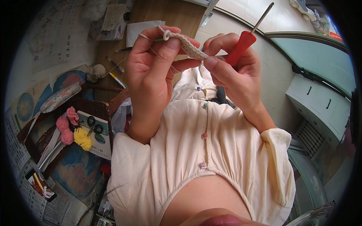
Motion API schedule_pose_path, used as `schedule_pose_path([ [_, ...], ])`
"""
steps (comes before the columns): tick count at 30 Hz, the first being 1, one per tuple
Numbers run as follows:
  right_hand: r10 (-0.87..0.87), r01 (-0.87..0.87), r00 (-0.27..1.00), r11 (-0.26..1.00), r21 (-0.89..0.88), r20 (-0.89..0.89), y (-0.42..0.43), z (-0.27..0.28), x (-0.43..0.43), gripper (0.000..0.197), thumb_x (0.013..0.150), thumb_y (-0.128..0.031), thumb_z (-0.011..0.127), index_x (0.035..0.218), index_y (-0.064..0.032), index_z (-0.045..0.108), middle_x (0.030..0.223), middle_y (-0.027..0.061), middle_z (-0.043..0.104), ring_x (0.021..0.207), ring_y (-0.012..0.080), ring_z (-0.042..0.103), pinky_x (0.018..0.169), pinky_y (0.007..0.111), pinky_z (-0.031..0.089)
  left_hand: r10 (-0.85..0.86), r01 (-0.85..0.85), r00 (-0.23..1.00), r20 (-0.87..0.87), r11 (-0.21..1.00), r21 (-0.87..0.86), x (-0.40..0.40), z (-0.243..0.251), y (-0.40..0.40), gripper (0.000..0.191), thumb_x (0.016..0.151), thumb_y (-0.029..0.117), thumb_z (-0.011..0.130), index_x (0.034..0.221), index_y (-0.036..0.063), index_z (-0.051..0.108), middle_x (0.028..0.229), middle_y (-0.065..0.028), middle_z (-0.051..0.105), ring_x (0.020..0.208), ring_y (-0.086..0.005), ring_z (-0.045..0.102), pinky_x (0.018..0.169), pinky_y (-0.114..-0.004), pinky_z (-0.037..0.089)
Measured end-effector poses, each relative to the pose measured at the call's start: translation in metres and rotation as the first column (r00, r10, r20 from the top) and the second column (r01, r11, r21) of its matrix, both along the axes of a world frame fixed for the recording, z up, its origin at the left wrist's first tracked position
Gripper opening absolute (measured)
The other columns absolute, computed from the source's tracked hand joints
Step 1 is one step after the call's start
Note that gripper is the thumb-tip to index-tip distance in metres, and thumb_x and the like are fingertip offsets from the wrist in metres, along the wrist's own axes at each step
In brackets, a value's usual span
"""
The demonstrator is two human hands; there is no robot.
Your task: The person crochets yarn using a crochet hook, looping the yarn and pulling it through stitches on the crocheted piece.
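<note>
Between my two hands a narrow strip of beige crochet (192, 49) is stretched in front of my chest. My left hand (158, 62) pinches its left end between thumb and fingers, near a loop; beige yarn runs around its fingers, and a bit of something green shows beside the loop. My right hand (234, 65) pinches the strip's other end with thumb and index finger. The same hand also holds a red-handled tool (241, 48), its metal shaft pointing up and away; its tip is too small to make out. A ball of beige yarn (96, 72) lies to the left on the desk.
Pens (117, 80) and white paper (141, 29) lie on the wooden desk (169, 14). A dark wooden rack (96, 106) stands at left, with pink yarn (65, 131), yellow yarn (82, 138), black-handled scissors (94, 125) and a book (99, 147). A phone (41, 185) lies lower left.
</note>
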State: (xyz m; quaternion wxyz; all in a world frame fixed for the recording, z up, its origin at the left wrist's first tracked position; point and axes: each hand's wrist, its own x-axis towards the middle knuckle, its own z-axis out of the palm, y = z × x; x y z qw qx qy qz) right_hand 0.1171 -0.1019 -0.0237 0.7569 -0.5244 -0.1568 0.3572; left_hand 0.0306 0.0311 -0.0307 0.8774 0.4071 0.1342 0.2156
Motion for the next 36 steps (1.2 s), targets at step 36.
schedule_pose_path([
  [36,-0.010,0.010,0.997,1.000,-0.001,0.077,-0.0022,0.0047,-0.0032,0.010,0.080,0.003,0.061,0.088,0.0021,0.055,0.068,-0.0044,0.051,0.052,-0.0033,0.039,0.045,0.016,0.026,-0.007,0.011,0.999,-0.052,0.997,0.082,-0.0034,0.0039,-0.0066,0.017,0.090,0.004,0.055,0.105,-0.0017,0.053,0.101,-0.0109,0.060,0.089,-0.0161,0.063,0.075,-0.035,0.058],
])
